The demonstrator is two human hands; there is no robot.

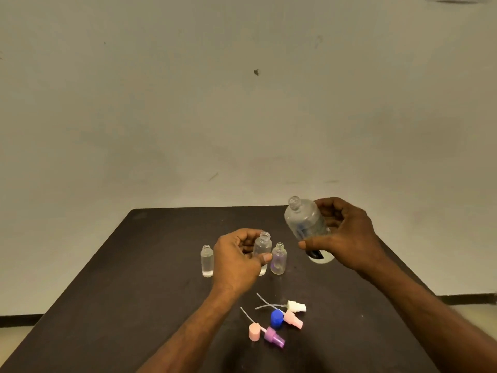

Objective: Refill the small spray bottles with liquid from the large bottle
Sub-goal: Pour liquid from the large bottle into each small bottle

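- I work in a bare, plain room: a blank, scuffed wall [242,103].
- My bench is one dark table [134,292] against it, dark skirting [18,320] below.

Large clear bottle [305,220] uncapped, tilted, held aloft; three small clear bottles [278,258] upright, open, on table

Left hand [236,258] grips uncapped middle small bottle [263,246] on dark surface [150,265]; right hand [347,238] holds large bottle [304,220] aloft, tilted, open.
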